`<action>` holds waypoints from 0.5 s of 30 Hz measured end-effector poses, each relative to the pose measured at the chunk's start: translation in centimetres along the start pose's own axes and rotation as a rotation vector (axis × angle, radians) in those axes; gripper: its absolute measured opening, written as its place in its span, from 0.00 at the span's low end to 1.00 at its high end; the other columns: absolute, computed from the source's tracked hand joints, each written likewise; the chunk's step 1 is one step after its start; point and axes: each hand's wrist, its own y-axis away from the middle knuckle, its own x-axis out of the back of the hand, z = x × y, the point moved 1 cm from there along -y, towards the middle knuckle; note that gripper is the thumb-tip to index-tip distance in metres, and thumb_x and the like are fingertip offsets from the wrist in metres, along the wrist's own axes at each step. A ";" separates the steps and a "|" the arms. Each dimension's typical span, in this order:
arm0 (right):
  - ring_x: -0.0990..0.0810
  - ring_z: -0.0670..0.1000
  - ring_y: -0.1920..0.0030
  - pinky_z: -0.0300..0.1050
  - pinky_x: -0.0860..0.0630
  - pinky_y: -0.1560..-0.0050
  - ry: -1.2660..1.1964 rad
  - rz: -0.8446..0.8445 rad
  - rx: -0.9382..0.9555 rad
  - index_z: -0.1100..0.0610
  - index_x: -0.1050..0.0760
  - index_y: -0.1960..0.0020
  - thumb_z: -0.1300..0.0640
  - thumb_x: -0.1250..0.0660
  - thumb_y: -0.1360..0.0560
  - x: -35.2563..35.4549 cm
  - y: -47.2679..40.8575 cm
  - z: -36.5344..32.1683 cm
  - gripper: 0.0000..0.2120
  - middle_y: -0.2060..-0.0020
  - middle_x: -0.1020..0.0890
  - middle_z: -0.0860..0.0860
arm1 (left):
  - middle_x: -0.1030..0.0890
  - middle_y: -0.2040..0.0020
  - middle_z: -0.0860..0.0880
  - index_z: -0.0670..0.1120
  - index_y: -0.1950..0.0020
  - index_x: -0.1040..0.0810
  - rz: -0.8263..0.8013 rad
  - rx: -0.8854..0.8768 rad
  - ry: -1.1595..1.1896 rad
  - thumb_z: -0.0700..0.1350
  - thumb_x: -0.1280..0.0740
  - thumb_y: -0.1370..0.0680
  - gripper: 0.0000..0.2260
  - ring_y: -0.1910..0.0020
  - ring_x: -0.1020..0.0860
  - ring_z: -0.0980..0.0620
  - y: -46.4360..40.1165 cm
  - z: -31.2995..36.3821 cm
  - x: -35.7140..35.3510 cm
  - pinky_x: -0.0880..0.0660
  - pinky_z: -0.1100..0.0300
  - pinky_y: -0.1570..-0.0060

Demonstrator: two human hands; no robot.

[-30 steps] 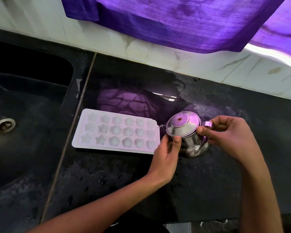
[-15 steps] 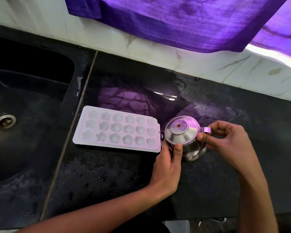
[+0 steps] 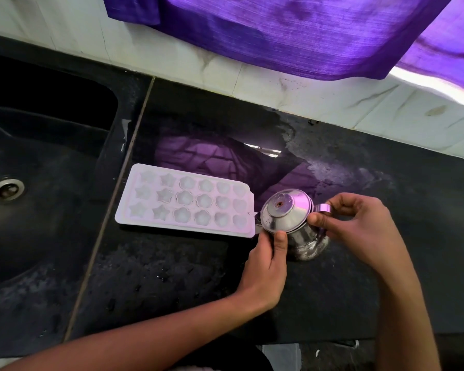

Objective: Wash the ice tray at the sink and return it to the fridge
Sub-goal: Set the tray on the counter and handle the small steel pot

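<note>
**Clerk:** Item 1?

**Operator:** Ice tray (image 3: 188, 202). From my remote seat I log it flat on the black countertop (image 3: 279, 303), cavities up, just right of the seam beside the sink (image 3: 38, 223). 18 moulds in 3 rows: stars toward the sink, flowers in the middle, what look like hearts at the far end. Neither hand touches it. I judge it was parked there to free both hands.

**Clerk:** Item 2?

**Operator:** Small steel lidded pot (image 3: 292, 223), touching or just beside the tray's right end. Its lid (image 3: 284, 210) tilts toward the tray.

**Clerk:** Hands?

**Operator:** Left hand (image 3: 265, 266) pinches the lid's near rim, thumb and fingers closed on it. Right hand (image 3: 359, 231) grips the handle side, thumb pressed to the lid edge. 2 hands, 1 pot: I read this as bracing the body while prising or seating the lid.

**Clerk:** Other fixtures?

**Operator:** Drain (image 3: 9, 189) in the sink, dry as far as I can see. Purple cloth (image 3: 292, 36) hanging over the white tiled wall (image 3: 252, 84), mirrored in a wet patch of counter.

**Clerk:** Task status?

**Operator:** Whether the tray holds ice or water, I cannot tell. No fridge in view, so the return step is outstanding.
</note>
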 end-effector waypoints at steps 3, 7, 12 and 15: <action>0.19 0.44 0.68 0.44 0.23 0.60 0.004 -0.005 0.000 0.56 0.21 0.65 0.44 0.26 0.45 0.2 0.1 -0.1 0.17 0.70 0.16 0.48 | 0.22 0.41 0.54 0.52 0.35 0.32 -0.009 0.013 -0.010 0.66 0.52 0.25 0.27 0.42 0.25 0.57 0.0 0.0 -0.1 0.29 0.59 0.41; 0.18 0.45 0.67 0.45 0.23 0.60 0.014 -0.005 -0.002 0.55 0.21 0.65 0.44 0.26 0.45 0.3 0.2 -0.2 0.17 0.69 0.16 0.48 | 0.24 0.40 0.56 0.52 0.33 0.33 -0.026 0.004 -0.013 0.63 0.52 0.23 0.25 0.41 0.26 0.59 0.1 0.1 -0.1 0.31 0.61 0.41; 0.17 0.47 0.66 0.47 0.22 0.59 0.023 0.012 -0.007 0.55 0.21 0.65 0.42 0.26 0.45 0.6 0.5 -0.4 0.18 0.70 0.16 0.48 | 0.24 0.40 0.56 0.52 0.32 0.33 -0.027 -0.004 -0.007 0.64 0.52 0.25 0.27 0.39 0.27 0.59 0.1 0.2 -0.1 0.31 0.60 0.39; 0.17 0.48 0.66 0.48 0.22 0.59 0.009 0.009 -0.010 0.55 0.21 0.65 0.43 0.26 0.45 0.8 0.7 -0.6 0.18 0.69 0.16 0.49 | 0.24 0.40 0.57 0.53 0.33 0.33 -0.028 -0.007 -0.010 0.64 0.51 0.25 0.26 0.40 0.26 0.58 0.1 0.3 -0.1 0.31 0.60 0.40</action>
